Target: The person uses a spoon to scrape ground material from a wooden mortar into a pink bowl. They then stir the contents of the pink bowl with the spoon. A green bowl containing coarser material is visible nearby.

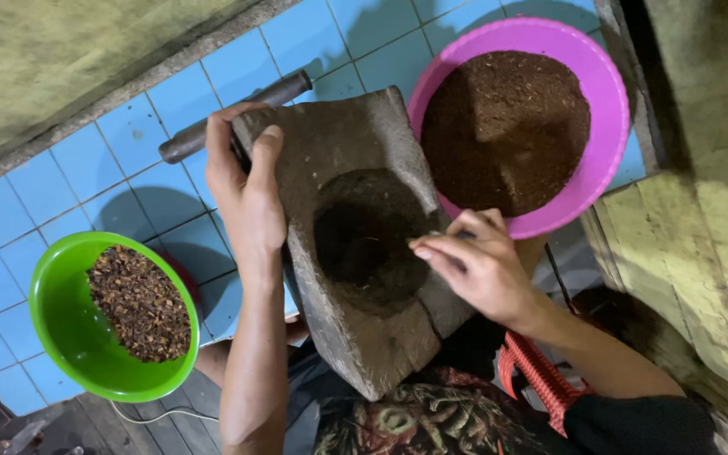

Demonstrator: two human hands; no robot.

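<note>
My left hand (246, 190) is clamped on the far upper edge of the stone mortar (355, 244), fingers curled over the rim and thumb lying flat along its top face, so the block is grasped and held tipped toward me. It is a heavy, rough slab of grey-brown stone, long and wedge-like, with a round dark hollow worn into its middle; a dusting of brown powder clings inside the hollow. It rests tilted against my lap, over the blue tiled floor (61, 177). My right hand (473, 261) sits at the right rim of the hollow, fingers bunched together and pointing into it, fingertips touching the stone; I cannot tell whether they pinch anything. Just behind the mortar's upper end lies a dark cylindrical pestle (238, 114), partly hidden by my left hand. To the upper right, touching the stone's edge, stands a pink bowl (612, 118) filled with fine brown powder. To the left, well apart, a green bowl (65, 324) holds coarse, dark brown chopped bits.
</note>
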